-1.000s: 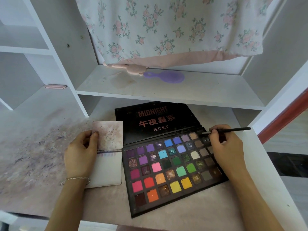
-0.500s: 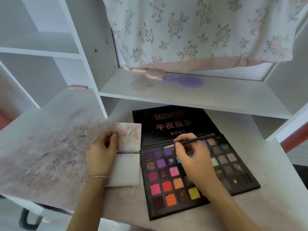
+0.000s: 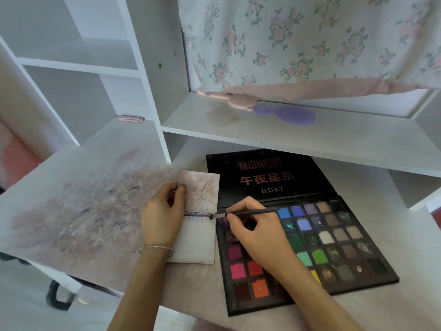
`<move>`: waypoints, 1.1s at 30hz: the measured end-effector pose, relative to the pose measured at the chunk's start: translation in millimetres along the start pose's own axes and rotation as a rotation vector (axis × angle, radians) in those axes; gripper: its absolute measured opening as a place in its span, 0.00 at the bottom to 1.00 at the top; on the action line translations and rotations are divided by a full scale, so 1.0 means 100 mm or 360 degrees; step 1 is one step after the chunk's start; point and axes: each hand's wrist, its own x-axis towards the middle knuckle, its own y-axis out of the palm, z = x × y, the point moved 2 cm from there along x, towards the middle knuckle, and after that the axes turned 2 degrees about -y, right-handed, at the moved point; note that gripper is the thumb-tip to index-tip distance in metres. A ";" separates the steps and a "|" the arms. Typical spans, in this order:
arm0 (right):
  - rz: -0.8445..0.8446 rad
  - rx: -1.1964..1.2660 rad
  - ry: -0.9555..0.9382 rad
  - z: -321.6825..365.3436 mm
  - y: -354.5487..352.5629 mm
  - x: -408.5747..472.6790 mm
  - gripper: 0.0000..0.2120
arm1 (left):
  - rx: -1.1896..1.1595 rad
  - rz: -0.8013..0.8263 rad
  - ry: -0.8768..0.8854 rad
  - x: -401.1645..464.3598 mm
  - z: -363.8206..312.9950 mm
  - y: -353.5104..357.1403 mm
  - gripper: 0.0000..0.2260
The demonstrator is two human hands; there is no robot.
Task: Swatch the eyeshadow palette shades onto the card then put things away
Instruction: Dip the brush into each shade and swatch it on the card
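Observation:
An open black eyeshadow palette [image 3: 334,240] with several coloured pans lies on the desk, its lid [image 3: 262,177] flat behind it. Left of it lies a white card [image 3: 198,244] with a stained upper half and a row of purple marks across its middle. My left hand [image 3: 162,216] presses on the card's left edge, fingers on the upper half. My right hand [image 3: 257,232] pinches a thin dark brush [image 3: 248,213]; its tip touches the card's right edge at the purple row. My right hand hides some pans.
The desk top [image 3: 83,211] left of the card is smeared with purple and pink powder. A shelf [image 3: 310,139] hangs just above the palette, holding a purple hairbrush [image 3: 291,114] and a pink one [image 3: 236,100]. A floral cloth [image 3: 310,39] hangs behind.
My right hand has moved left with the brush, from the palette's top right pans across to the card's edge. My left hand stayed on the card. The view shifted.

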 end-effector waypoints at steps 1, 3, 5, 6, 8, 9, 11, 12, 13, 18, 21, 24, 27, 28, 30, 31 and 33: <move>0.0008 -0.0005 0.0002 0.00 0.00 0.00 0.08 | -0.0001 0.0000 0.0000 0.00 0.00 0.00 0.09; 0.0016 -0.0017 0.0010 0.01 0.00 0.01 0.07 | -0.0005 -0.0001 -0.0008 0.00 0.00 0.00 0.09; 0.0015 -0.0033 0.0026 0.01 0.00 0.01 0.06 | -0.0012 -0.0003 -0.0008 0.00 0.00 0.00 0.08; 0.0016 -0.0046 0.0036 0.01 0.00 0.01 0.06 | -0.0011 -0.0004 -0.0002 0.00 0.00 0.01 0.08; 0.0033 -0.0070 0.0059 0.01 0.00 0.00 0.06 | -0.0013 -0.0009 0.0015 0.00 0.00 0.00 0.08; 0.0047 -0.0078 0.0070 0.01 0.00 0.00 0.06 | -0.0018 -0.0009 0.0019 0.00 0.00 0.00 0.08; 0.0061 -0.0089 0.0073 0.02 0.00 0.00 0.05 | -0.0026 -0.0004 0.0019 0.00 0.01 0.00 0.08; 0.0053 -0.0096 0.0066 0.02 0.00 0.00 0.05 | -0.0026 -0.0003 0.0018 0.00 0.01 0.01 0.08; 0.0039 -0.0104 0.0057 0.03 0.00 0.01 0.05 | -0.0024 -0.0007 0.0018 0.00 0.01 0.01 0.08; 0.0041 -0.0121 0.0064 0.02 0.00 0.01 0.05 | -0.0016 -0.0034 0.0026 0.01 0.03 0.02 0.07; 0.0061 -0.0137 0.0065 0.02 0.00 0.00 0.05 | -0.0017 -0.0028 0.0030 0.01 0.04 0.02 0.07; 0.0023 -0.0123 0.0061 0.02 0.00 0.01 0.06 | -0.0014 -0.0025 0.0039 0.01 0.04 0.02 0.07; 0.0043 -0.0121 0.0062 0.02 0.00 0.01 0.07 | 0.0003 -0.0029 0.0038 0.01 0.04 0.02 0.07; 0.0062 -0.0122 0.0061 0.02 0.00 0.00 0.06 | 0.0003 -0.0028 0.0031 0.01 0.04 0.02 0.07; 0.0069 -0.0129 0.0053 0.02 0.00 0.00 0.07 | 0.0001 -0.0025 0.0020 0.01 0.04 0.02 0.07; 0.0056 -0.0128 0.0048 0.02 0.01 0.01 0.07 | -0.0001 -0.0024 0.0018 0.01 0.04 0.02 0.07; 0.0024 -0.0124 0.0039 0.02 0.01 0.01 0.07 | -0.0010 -0.0022 0.0018 0.01 0.04 0.02 0.07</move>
